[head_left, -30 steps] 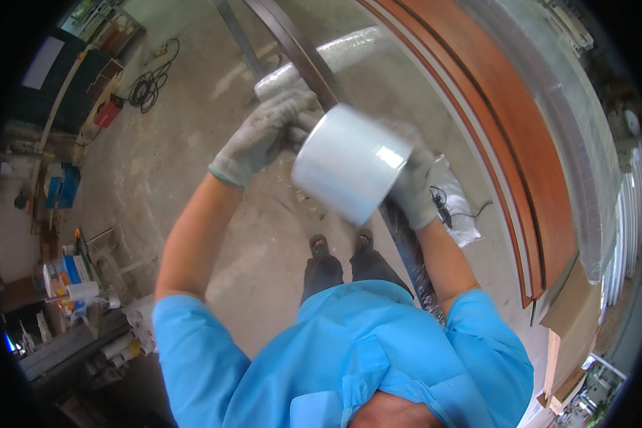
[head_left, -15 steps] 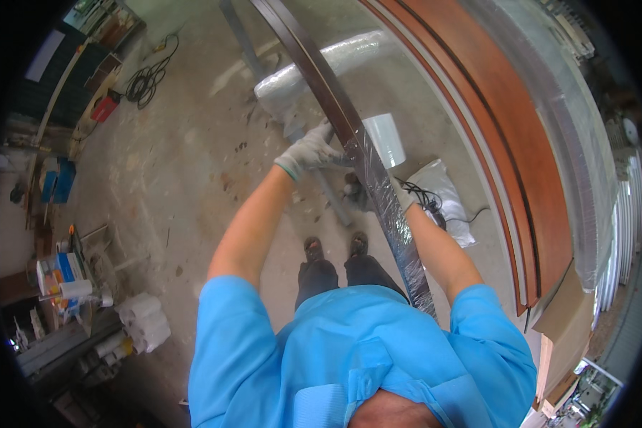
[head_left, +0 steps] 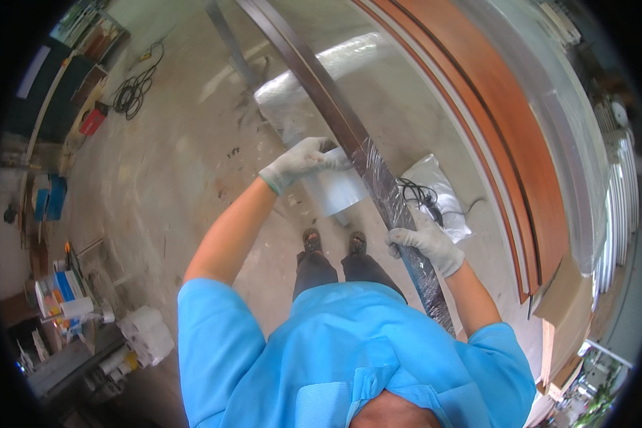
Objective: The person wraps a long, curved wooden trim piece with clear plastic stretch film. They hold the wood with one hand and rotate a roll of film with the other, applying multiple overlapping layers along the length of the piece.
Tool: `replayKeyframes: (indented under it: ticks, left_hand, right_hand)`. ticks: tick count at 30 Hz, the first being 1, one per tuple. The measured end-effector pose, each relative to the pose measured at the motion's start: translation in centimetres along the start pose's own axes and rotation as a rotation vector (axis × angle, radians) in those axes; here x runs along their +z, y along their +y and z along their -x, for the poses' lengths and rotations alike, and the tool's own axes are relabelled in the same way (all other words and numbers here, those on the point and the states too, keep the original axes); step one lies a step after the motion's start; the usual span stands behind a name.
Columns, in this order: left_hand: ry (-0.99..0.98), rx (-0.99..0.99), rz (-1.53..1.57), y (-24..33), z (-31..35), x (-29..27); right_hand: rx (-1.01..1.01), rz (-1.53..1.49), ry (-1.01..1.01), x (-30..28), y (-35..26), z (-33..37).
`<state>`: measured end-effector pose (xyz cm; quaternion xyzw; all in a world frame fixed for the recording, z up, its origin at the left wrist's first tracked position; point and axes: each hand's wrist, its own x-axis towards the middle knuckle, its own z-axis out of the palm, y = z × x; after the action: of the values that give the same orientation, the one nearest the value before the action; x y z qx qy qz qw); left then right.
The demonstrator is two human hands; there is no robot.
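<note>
A long dark brown profile runs slantwise from the top of the view down to my right side, and its nearer stretch is wrapped in shiny clear film. My left hand, in a pale work glove, is closed on the upper end of a translucent roll of stretch film just left of the profile. Part of its grip is hidden. My right hand, gloved too, grips the wrapped part of the profile nearer my body, fingers over its left edge.
A clear plastic-wrapped bundle lies beyond the profile, near a grey metal bar. At right are a white bag with a black cable and long reddish-brown panels. White rolls stand lower left; a coiled cable lies upper left.
The film roll has passed from the profile's right side to its left, into my left hand. My right hand has come out from behind the profile and now grips it closer to my body.
</note>
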<state>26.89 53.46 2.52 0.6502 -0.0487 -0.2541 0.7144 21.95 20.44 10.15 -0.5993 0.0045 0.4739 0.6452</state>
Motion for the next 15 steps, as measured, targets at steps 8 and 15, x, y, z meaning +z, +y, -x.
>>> replayKeyframes:
  ticks: [8, 15]
  left_hand:
    - [0.009, -0.029, -0.052, 1.1, 5.2, 8.3]
    - [0.073, -0.374, 0.313, 3.2, 7.2, 10.9]
  right_hand:
    - [-0.022, 0.188, 0.077, -1.8, 5.1, 7.9]
    - [-0.869, 1.27, 0.035, 0.6, 1.4, 7.5]
